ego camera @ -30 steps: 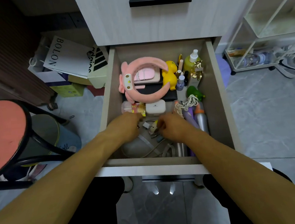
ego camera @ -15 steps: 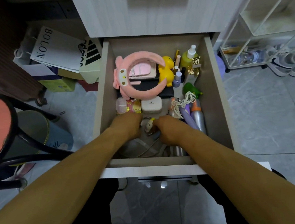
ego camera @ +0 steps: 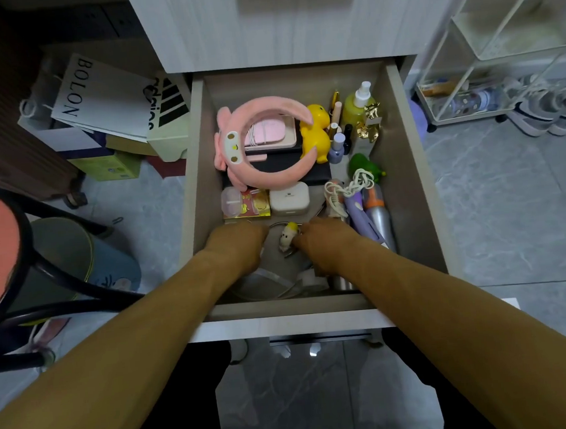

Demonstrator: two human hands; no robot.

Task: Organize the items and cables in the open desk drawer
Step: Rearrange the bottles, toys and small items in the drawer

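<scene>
Back of the drawer (ego camera: 405, 142) looks sorted — our left hand (ego camera: 239, 243) and right hand (ego camera: 325, 241) work the front cables (ego camera: 274, 283); grips can't be told.

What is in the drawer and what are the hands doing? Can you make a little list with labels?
Place: open drawer of a desk
Back of drawer: pink headband, yellow duck, spray bottle
Middle: white case, green toy, white cord
Front: cables, small charm
Left hand: down among the cables, fingers hidden
Right hand: beside the charm, fingers hidden
Tidy yet: front part still messy
</scene>
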